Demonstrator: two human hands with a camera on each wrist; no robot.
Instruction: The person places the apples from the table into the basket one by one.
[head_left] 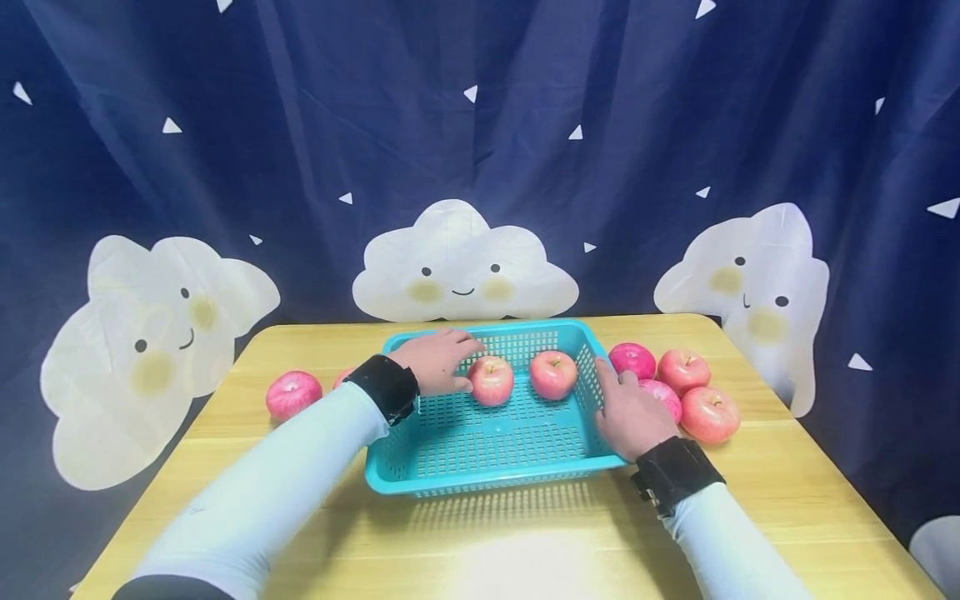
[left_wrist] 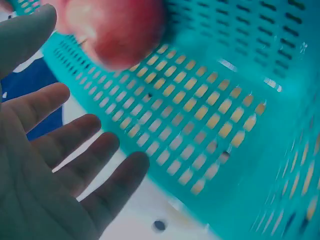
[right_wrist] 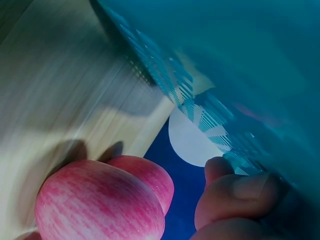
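A turquoise plastic basket [head_left: 495, 477] with slotted walls holds two red apples, the left apple [head_left: 491, 381] and the right apple [head_left: 553, 375]. My left hand [head_left: 438, 360] reaches over the basket's left side, close beside the left apple. In the left wrist view its fingers are spread and hold nothing; an apple [left_wrist: 120, 30] lies just beyond the thumb. My right hand [head_left: 636, 417] grips the basket's right rim, with the fingers along the outside. Two striped apples [right_wrist: 100, 202] show beside those fingers in the right wrist view; the right thumb is hidden there.
Right of the basket several apples [head_left: 710, 414] sit close together on the wooden table [head_left: 360, 542]. To the left lies another apple [head_left: 293, 395], with one more partly hidden behind the left wrist. A dark blue curtain [head_left: 420, 142] with cloud pictures hangs behind the table.
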